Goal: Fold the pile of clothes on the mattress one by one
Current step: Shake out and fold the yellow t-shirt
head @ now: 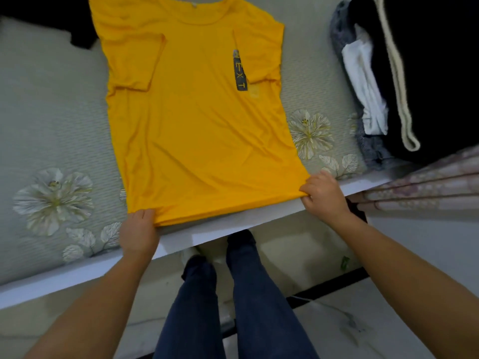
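A yellow T-shirt [197,120] lies flat on the mattress [51,125], collar away from me, both short sleeves folded inward over the body. A dark printed strip runs down its right chest. My left hand [138,230] pinches the hem's left corner at the mattress edge. My right hand [322,194] grips the hem's right corner. A pile of clothes [373,81], grey, white and black with a cream cord, sits at the right of the mattress.
The mattress cover is pale green with flower prints, and its white edge [220,229] runs diagonally in front of me. A black garment [80,27] lies at the back left. My legs in dark jeans stand on the floor below. A patterned fabric [427,185] lies at the right.
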`<control>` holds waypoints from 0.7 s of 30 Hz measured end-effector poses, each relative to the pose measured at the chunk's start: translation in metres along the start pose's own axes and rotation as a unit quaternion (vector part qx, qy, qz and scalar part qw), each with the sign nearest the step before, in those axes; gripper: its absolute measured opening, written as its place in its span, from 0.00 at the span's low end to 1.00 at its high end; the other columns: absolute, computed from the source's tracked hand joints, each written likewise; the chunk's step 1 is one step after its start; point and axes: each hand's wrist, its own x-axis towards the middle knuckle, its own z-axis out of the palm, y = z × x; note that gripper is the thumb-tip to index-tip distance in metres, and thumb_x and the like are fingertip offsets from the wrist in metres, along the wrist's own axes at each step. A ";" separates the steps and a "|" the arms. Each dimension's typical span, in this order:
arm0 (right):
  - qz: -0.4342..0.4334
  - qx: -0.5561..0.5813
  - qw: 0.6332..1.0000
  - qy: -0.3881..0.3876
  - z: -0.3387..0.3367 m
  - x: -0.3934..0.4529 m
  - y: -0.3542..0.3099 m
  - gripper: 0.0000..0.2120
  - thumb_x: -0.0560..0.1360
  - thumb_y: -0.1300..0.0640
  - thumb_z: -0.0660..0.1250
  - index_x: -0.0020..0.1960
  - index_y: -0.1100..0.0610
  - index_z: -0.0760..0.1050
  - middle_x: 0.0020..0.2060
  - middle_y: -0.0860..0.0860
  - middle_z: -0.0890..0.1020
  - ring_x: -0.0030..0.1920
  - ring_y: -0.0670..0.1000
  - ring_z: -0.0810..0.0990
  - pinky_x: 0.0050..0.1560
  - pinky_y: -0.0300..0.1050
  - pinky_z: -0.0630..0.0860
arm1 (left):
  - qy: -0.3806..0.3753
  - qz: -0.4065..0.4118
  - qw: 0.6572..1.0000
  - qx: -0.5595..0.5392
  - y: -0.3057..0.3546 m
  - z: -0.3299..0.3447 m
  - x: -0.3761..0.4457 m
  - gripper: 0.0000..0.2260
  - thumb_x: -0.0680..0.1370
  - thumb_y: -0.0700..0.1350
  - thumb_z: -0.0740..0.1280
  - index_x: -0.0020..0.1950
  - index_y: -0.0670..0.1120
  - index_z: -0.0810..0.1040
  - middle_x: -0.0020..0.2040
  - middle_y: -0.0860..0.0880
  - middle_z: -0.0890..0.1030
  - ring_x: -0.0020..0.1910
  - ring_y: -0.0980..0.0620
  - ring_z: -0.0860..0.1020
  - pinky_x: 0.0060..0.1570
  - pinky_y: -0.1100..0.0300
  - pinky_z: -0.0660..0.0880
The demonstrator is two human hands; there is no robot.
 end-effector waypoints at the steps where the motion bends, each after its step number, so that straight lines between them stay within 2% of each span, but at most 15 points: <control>1: -0.009 0.012 1.000 -0.003 0.002 -0.002 -0.003 0.11 0.60 0.68 0.56 0.21 0.63 0.71 0.20 0.57 0.72 0.25 0.57 0.76 0.38 0.53 0.77 | 0.002 0.017 1.000 0.001 -0.006 -0.005 -0.004 0.08 0.65 0.23 0.62 0.39 0.31 0.76 0.37 0.29 0.76 0.37 0.32 0.75 0.32 0.44 0.69; 2: -0.027 0.003 1.000 -0.015 0.003 -0.005 -0.008 0.11 0.59 0.67 0.56 0.20 0.63 0.70 0.19 0.57 0.72 0.25 0.56 0.76 0.38 0.51 0.77 | -0.011 0.034 0.999 0.009 -0.012 -0.009 -0.006 0.09 0.65 0.23 0.61 0.35 0.35 0.74 0.36 0.30 0.76 0.36 0.33 0.75 0.31 0.46 0.69; 4: -0.052 -0.061 0.993 -0.090 0.005 -0.009 -0.013 0.08 0.57 0.70 0.66 0.22 0.61 0.72 0.22 0.56 0.74 0.30 0.56 0.79 0.46 0.56 0.76 | -0.064 0.050 0.996 0.019 -0.023 -0.017 -0.013 0.12 0.69 0.25 0.60 0.34 0.42 0.70 0.40 0.33 0.75 0.41 0.36 0.75 0.35 0.46 0.67; 5: -0.044 -0.109 0.976 -0.184 0.004 -0.009 -0.014 0.08 0.60 0.69 0.69 0.26 0.59 0.73 0.26 0.55 0.75 0.38 0.56 0.80 0.55 0.58 0.72 | -0.096 0.060 0.993 0.034 -0.028 -0.021 -0.017 0.11 0.71 0.27 0.59 0.38 0.42 0.73 0.43 0.35 0.75 0.46 0.36 0.75 0.39 0.46 0.68; 6: -0.033 -0.162 0.940 -0.299 0.003 -0.010 -0.018 0.10 0.66 0.66 0.67 0.29 0.56 0.71 0.30 0.52 0.74 0.46 0.55 0.78 0.64 0.59 0.64 | -0.131 0.072 0.986 0.069 -0.034 -0.026 -0.021 0.12 0.73 0.30 0.59 0.47 0.42 0.77 0.50 0.36 0.76 0.52 0.38 0.74 0.45 0.47 0.69; 7: -0.019 -0.190 0.897 -0.399 0.002 -0.013 -0.024 0.13 0.72 0.63 0.63 0.30 0.53 0.67 0.31 0.49 0.69 0.51 0.54 0.75 0.69 0.59 0.55 | -0.178 0.080 0.974 0.116 -0.038 -0.031 -0.025 0.14 0.75 0.32 0.58 0.57 0.43 0.75 0.56 0.38 0.75 0.56 0.40 0.73 0.49 0.50 0.69; 8: -0.009 -0.194 0.863 -0.467 0.001 -0.014 -0.032 0.16 0.74 0.61 0.59 0.30 0.52 0.61 0.30 0.48 0.65 0.52 0.54 0.73 0.71 0.59 0.49 | -0.233 0.086 0.955 0.159 -0.041 -0.035 -0.028 0.15 0.77 0.35 0.58 0.62 0.43 0.73 0.59 0.40 0.74 0.58 0.42 0.73 0.50 0.54 0.69; 9: -0.008 -0.188 0.842 -0.505 0.001 -0.016 -0.040 0.17 0.76 0.61 0.58 0.30 0.52 0.59 0.30 0.48 0.63 0.49 0.54 0.72 0.71 0.60 0.47 | -0.285 0.091 0.934 0.195 -0.040 -0.039 -0.031 0.14 0.78 0.36 0.58 0.62 0.43 0.72 0.59 0.41 0.74 0.58 0.43 0.73 0.50 0.55 0.69; 11: -0.009 -0.177 0.819 -0.546 0.005 -0.021 -0.055 0.18 0.77 0.62 0.56 0.30 0.53 0.57 0.30 0.48 0.61 0.43 0.52 0.67 0.71 0.62 0.48 | -0.370 0.090 0.890 0.251 -0.039 -0.042 -0.036 0.09 0.78 0.37 0.58 0.56 0.42 0.74 0.54 0.43 0.75 0.56 0.44 0.74 0.52 0.56 0.70; 13: 0.002 -0.159 0.811 -0.563 0.006 -0.025 -0.065 0.17 0.77 0.63 0.56 0.31 0.54 0.58 0.31 0.49 0.63 0.40 0.52 0.66 0.71 0.61 0.52 | -0.394 0.081 0.867 0.293 -0.037 -0.047 -0.042 0.06 0.78 0.38 0.59 0.50 0.42 0.75 0.44 0.47 0.74 0.55 0.46 0.75 0.55 0.56 0.71; 14: 0.015 -0.154 0.817 -0.555 0.005 -0.024 -0.069 0.15 0.77 0.63 0.57 0.32 0.55 0.61 0.33 0.49 0.66 0.41 0.53 0.68 0.70 0.59 0.55 | -0.371 0.069 0.874 0.305 -0.037 -0.051 -0.042 0.06 0.78 0.38 0.60 0.51 0.42 0.75 0.43 0.48 0.74 0.55 0.46 0.75 0.55 0.55 0.71; 17: 0.059 -0.173 0.866 -0.465 -0.008 -0.005 -0.066 0.11 0.76 0.63 0.58 0.36 0.56 0.68 0.46 0.53 0.78 0.50 0.55 0.76 0.58 0.48 0.69 | -0.207 0.015 0.927 0.312 -0.032 -0.076 -0.025 0.09 0.76 0.33 0.60 0.53 0.40 0.77 0.53 0.44 0.77 0.54 0.44 0.77 0.47 0.56 0.73; 19: 0.101 -0.190 0.896 -0.387 -0.021 0.019 -0.056 0.09 0.75 0.63 0.58 0.41 0.56 0.74 0.40 0.52 0.78 0.46 0.53 0.77 0.51 0.44 0.71 | -0.122 0.008 0.948 0.292 -0.025 -0.096 0.002 0.10 0.75 0.32 0.60 0.51 0.40 0.78 0.52 0.42 0.78 0.52 0.44 0.78 0.42 0.56 0.71; 21: 0.151 -0.183 0.920 -0.312 -0.033 0.045 -0.043 0.10 0.75 0.64 0.58 0.46 0.58 0.78 0.35 0.52 0.75 0.44 0.54 0.77 0.48 0.44 0.71 | -0.066 0.000 0.962 0.264 -0.013 -0.115 0.029 0.10 0.76 0.33 0.59 0.52 0.40 0.77 0.51 0.41 0.78 0.52 0.41 0.77 0.46 0.53 0.72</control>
